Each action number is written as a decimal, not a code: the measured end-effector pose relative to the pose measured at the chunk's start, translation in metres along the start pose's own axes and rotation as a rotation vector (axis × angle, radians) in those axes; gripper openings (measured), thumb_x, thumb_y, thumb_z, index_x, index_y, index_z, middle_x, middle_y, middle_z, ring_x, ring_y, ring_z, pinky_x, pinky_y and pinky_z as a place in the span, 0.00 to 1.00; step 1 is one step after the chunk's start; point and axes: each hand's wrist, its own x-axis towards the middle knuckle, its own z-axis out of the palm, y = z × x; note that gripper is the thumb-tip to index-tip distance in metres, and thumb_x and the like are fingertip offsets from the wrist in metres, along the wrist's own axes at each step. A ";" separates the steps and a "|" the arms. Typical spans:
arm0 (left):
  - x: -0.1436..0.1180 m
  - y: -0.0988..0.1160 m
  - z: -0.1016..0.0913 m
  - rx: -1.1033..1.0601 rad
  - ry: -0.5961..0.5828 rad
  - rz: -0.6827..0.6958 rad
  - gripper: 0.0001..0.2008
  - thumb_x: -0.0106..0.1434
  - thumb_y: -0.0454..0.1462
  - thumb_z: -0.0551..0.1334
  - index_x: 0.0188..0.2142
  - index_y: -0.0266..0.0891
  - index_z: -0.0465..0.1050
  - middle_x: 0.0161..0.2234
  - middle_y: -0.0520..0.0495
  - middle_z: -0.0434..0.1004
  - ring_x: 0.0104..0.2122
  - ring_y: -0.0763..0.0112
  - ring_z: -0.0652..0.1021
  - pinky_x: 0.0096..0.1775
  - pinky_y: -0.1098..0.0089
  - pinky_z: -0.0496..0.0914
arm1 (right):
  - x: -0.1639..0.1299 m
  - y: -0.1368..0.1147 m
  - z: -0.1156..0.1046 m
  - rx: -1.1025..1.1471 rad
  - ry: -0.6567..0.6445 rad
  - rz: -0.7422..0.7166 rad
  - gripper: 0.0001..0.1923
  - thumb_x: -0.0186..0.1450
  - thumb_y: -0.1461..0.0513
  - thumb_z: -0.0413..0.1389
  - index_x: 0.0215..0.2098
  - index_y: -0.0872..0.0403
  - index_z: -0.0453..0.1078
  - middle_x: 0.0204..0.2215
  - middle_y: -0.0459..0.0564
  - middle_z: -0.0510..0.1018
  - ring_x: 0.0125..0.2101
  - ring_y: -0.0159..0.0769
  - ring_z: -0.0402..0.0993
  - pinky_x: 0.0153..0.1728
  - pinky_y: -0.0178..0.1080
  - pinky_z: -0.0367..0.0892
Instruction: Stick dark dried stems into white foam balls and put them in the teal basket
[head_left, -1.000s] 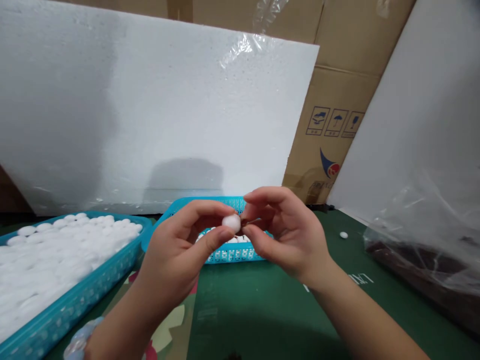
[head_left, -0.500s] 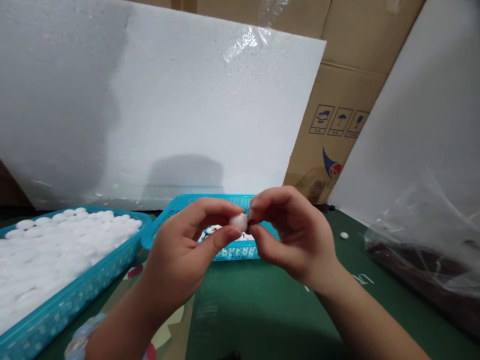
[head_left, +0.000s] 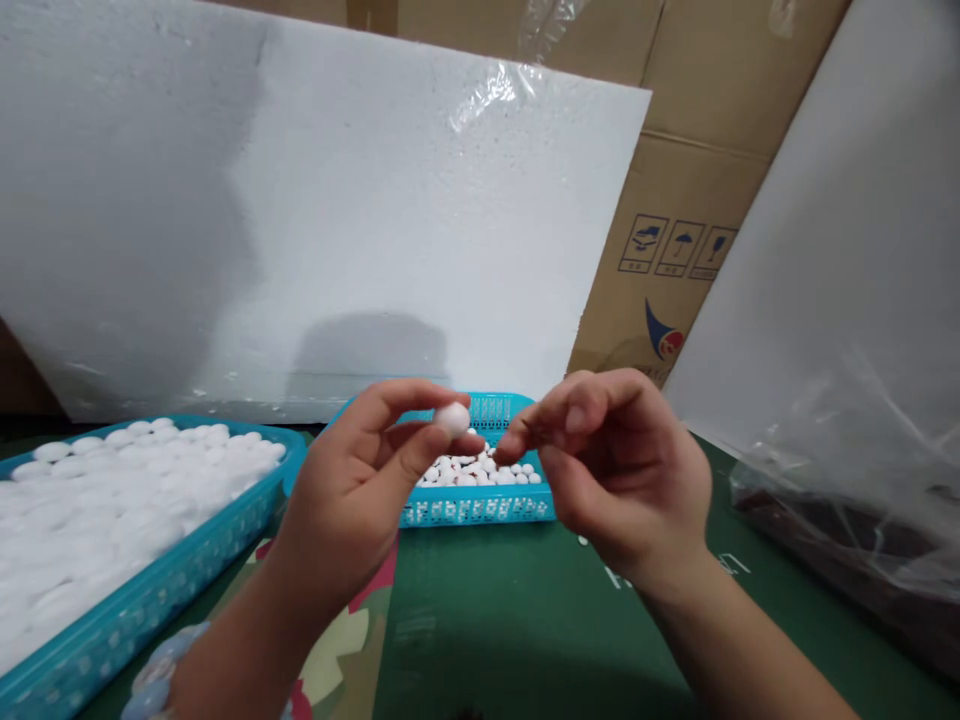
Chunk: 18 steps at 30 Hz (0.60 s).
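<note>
My left hand [head_left: 352, 470] pinches a small white ball [head_left: 453, 419] between thumb and fingertips, held up in front of the smaller blue basket [head_left: 480, 512]. To its right, my right hand [head_left: 630, 470] is half curled, its thumb and forefinger apart, with nothing I can make out between them. It does not touch the ball. Several white balls, some with reddish-brown marks, lie in the smaller basket behind the hands.
At the left a larger blue basket [head_left: 225, 525] is heaped with white balls. A clear plastic bag [head_left: 847, 500] with brown contents sits at the right on the green table surface [head_left: 480, 620]. A white foam board [head_left: 420, 220] and a cardboard box [head_left: 705, 180] stand behind.
My right hand has come away from the ball to the right, and its fingers have parted. The left hand has shifted slightly left and up with the ball.
</note>
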 end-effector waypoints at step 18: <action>-0.001 -0.004 0.001 -0.193 0.010 -0.153 0.06 0.49 0.32 0.55 0.28 0.44 0.67 0.24 0.58 0.73 0.25 0.75 0.73 0.27 0.81 0.69 | 0.007 0.002 -0.007 -0.094 -0.115 0.040 0.17 0.49 0.76 0.43 0.30 0.51 0.61 0.26 0.42 0.58 0.23 0.23 0.62 0.23 0.28 0.62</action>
